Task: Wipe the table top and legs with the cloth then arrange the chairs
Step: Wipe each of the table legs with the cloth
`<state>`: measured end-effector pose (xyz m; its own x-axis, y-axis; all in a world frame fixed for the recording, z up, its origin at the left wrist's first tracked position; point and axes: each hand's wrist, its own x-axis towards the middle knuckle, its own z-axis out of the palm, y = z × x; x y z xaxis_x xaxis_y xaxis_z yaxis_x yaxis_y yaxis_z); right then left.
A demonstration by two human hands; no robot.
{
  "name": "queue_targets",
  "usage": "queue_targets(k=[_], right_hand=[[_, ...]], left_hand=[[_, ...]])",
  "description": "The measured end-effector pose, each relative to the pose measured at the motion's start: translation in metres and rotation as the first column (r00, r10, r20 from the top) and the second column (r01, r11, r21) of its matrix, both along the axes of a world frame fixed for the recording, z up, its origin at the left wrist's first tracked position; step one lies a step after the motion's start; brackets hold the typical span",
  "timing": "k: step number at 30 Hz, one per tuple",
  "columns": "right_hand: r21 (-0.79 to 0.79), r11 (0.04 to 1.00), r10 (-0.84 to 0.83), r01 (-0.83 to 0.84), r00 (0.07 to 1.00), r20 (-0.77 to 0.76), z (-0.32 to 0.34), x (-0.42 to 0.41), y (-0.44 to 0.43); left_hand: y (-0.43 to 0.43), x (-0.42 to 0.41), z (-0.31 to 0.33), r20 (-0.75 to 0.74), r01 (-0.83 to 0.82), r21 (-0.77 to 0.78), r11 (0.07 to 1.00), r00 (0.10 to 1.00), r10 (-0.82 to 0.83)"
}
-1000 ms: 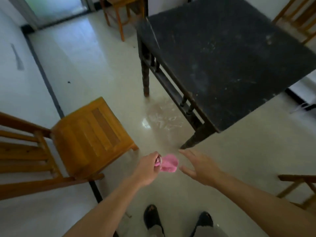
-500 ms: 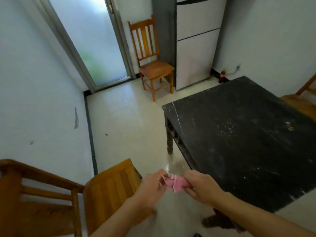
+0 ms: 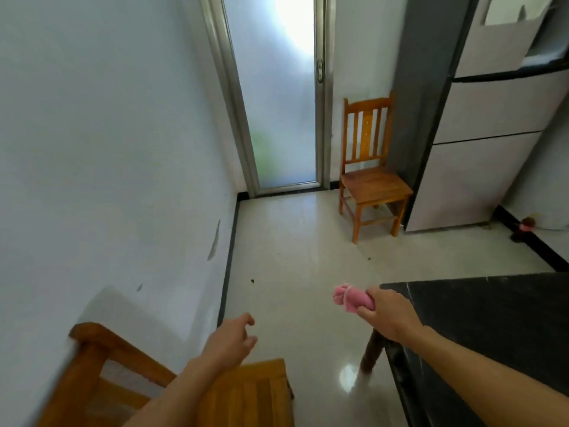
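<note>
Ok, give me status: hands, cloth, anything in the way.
Left hand open, empty, over the near chair. Right hand grips the pink cloth, just off the table corner. Top not yet touched. Near chair stands close beside the table.

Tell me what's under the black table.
Under the black table only one dark leg shows, near the corner, standing on the glossy floor. The table top hides everything else beneath it.
</note>
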<state>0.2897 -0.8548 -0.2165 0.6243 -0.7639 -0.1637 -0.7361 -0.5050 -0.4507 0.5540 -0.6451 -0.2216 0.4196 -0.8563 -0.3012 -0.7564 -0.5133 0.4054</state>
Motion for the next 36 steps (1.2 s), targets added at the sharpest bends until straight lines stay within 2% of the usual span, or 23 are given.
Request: queue_targets(k=[3, 6, 12, 17, 21, 24, 31, 34, 36], right_hand=[[-0.055, 0.998, -0.011, 0.011, 1.0, 0.006, 0.011, 0.029, -0.051], [-0.09, 0.995, -0.052, 0.051, 0.999, -0.008, 0.018, 0.051, -0.099], [-0.111, 0.994, -0.009, 0.003, 0.998, -0.054, 0.01, 0.125, -0.207], [-0.078, 0.996, 0.045, -0.05, 0.997, -0.064, -0.031, 0.207, -0.305], [-0.043, 0.997, 0.064, -0.066, 0.997, -0.036, -0.044, 0.254, -0.368], [-0.026, 0.998, 0.063, -0.063, 0.998, -0.019, -0.049, 0.281, -0.405], [-0.003, 0.999, 0.05, -0.05, 0.998, 0.046, -0.041, 0.318, -0.471], [-0.064, 0.998, -0.027, 0.03, 0.998, 0.049, -0.043, 0.315, -0.507], [-0.078, 0.989, -0.125, 0.129, 0.99, 0.058, -0.048, 0.308, -0.533]], left_hand=[[-0.051, 0.035, 0.014, 0.097, 0.007, 0.009, 1.0, 0.995, -0.008], [-0.099, 0.057, 0.023, 0.144, 0.007, -0.047, 0.999, 0.99, 0.0], [-0.183, 0.105, 0.034, 0.272, 0.043, -0.127, 0.991, 0.962, -0.007], [-0.264, 0.166, 0.029, 0.508, 0.108, -0.057, 0.993, 0.859, -0.064], [-0.336, 0.208, 0.031, 0.589, 0.172, 0.008, 0.985, 0.795, -0.144], [-0.382, 0.227, 0.033, 0.657, 0.251, -0.046, 0.967, 0.737, -0.16], [-0.474, 0.266, 0.027, 0.67, 0.359, -0.052, 0.932, 0.705, -0.234], [-0.525, 0.283, 0.016, 0.622, 0.429, -0.04, 0.902, 0.717, -0.313], [-0.566, 0.297, 0.006, 0.614, 0.512, -0.029, 0.858, 0.687, -0.389]])
